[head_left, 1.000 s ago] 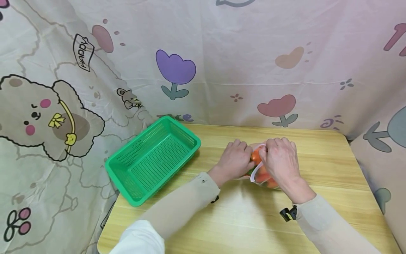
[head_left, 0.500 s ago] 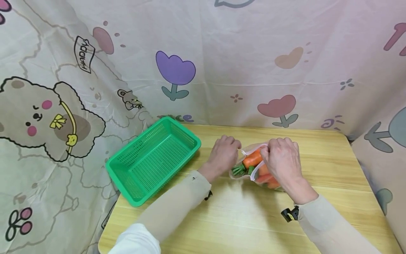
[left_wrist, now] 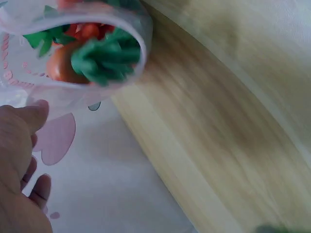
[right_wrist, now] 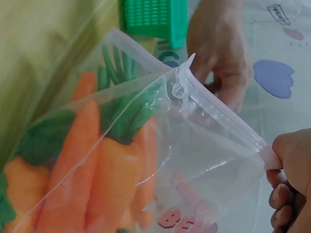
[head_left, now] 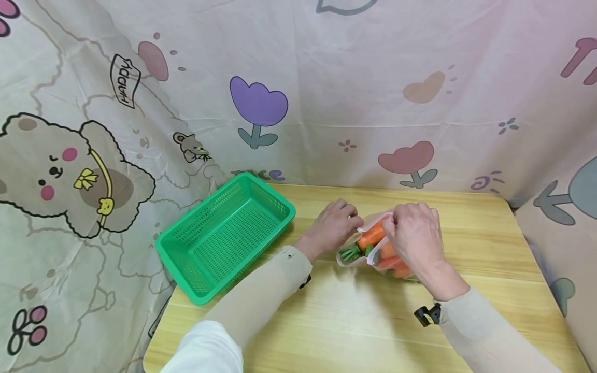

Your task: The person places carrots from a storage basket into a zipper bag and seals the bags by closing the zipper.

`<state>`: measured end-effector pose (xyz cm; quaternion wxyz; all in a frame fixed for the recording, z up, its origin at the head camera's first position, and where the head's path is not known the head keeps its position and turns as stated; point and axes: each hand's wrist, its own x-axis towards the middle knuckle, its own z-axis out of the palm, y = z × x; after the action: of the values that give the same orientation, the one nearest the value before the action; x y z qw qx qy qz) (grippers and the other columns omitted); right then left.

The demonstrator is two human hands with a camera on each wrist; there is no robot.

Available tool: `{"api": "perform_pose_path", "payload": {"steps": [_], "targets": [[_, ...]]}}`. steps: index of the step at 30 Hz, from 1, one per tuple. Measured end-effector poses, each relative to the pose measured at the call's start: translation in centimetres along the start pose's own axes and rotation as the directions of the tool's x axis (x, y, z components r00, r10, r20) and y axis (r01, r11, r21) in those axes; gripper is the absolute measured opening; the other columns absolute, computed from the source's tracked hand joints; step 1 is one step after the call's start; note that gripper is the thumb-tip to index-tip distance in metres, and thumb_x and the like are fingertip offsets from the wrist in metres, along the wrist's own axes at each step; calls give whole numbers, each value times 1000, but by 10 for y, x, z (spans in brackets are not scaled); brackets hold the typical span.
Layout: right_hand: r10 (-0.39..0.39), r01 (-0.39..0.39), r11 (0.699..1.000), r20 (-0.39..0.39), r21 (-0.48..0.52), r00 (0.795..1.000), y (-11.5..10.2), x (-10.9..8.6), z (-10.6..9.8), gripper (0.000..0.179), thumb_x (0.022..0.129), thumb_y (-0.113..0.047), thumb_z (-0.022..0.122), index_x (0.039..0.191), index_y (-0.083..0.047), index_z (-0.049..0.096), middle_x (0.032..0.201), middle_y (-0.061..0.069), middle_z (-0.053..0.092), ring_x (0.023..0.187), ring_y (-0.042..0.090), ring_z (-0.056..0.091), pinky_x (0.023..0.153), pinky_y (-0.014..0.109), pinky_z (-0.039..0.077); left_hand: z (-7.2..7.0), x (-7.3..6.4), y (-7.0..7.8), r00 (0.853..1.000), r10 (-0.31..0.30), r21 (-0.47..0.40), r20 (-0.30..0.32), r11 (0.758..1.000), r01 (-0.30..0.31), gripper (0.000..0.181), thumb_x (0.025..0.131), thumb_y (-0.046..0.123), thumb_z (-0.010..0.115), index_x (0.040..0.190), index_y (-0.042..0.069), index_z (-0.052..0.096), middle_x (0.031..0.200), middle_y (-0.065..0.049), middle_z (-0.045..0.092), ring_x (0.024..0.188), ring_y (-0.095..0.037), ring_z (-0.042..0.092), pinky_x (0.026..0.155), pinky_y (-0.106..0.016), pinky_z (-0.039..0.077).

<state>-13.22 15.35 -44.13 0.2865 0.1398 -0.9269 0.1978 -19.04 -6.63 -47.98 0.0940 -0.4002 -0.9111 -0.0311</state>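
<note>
A clear zip bag with a pale pink rim (right_wrist: pixel 228 116) lies on the table, its mouth spread towards the left. Several orange carrots (right_wrist: pixel 73 165) with green tops fill it. One carrot (head_left: pixel 370 235) sits at the mouth, its leafy top (left_wrist: pixel 107 58) facing out. My right hand (head_left: pixel 415 235) pinches the bag's rim between thumb and curled fingers. Beside the mouth, my left hand (head_left: pixel 332 227) has its thumb at the bag's edge and its fingers (left_wrist: pixel 41 189) loosely bent and apart. Whether the thumb touches the plastic is hard to tell.
A green perforated basket (head_left: pixel 184 264) stands to the left on the wooden table (head_left: pixel 336 321), holding nothing visible. A printed cloth (head_left: pixel 326 93) hangs behind the table and at its sides.
My left hand moved left off the bag's mouth, uncovering the carrot and its green top, then came slightly back right. The right hand has stayed at the rim.
</note>
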Motion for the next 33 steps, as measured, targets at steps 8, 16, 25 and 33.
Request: {"api": "perform_pose_path", "payload": {"steps": [8, 16, 25, 33], "targets": [[79, -86, 990, 65, 109, 995, 7, 2, -21, 26, 95, -16, 62, 71, -6, 61, 72, 11, 64, 76, 35, 54, 76, 51, 41, -30, -10, -3, 987, -47, -130, -154, 991, 27, 12, 102, 26, 71, 110, 20, 78, 113, 3, 71, 113, -21, 55, 102, -39, 47], [-70, 41, 972, 120, 230, 990, 17, -53, -30, 40, 88, -50, 82, 84, -12, 68, 81, -1, 66, 83, 18, 52, 78, 39, 37, -43, -18, -5, 973, -144, -145, -181, 982, 118, 12, 103, 27, 70, 107, 18, 76, 113, 2, 70, 113, -21, 54, 103, -39, 46], [-314, 329, 922, -105, 206, 944, 29, -67, -28, 55, 109, -52, 47, 84, -8, 69, 79, 0, 67, 79, 20, 56, 78, 35, 40, -68, -26, -13, 974, -145, -170, -174, 979, 115, 15, 103, 28, 70, 108, 14, 76, 113, -1, 73, 112, -24, 56, 102, -40, 48], [-41, 58, 977, -86, 205, 995, 62, -31, -55, 14, 93, -13, 79, 87, -3, 71, 82, 10, 69, 87, 26, 49, 77, 34, 33, -123, -47, -28, 927, -372, -255, -40, 901, 351, 14, 102, 26, 71, 103, 12, 75, 109, -2, 72, 109, -24, 53, 96, -41, 48]]}}
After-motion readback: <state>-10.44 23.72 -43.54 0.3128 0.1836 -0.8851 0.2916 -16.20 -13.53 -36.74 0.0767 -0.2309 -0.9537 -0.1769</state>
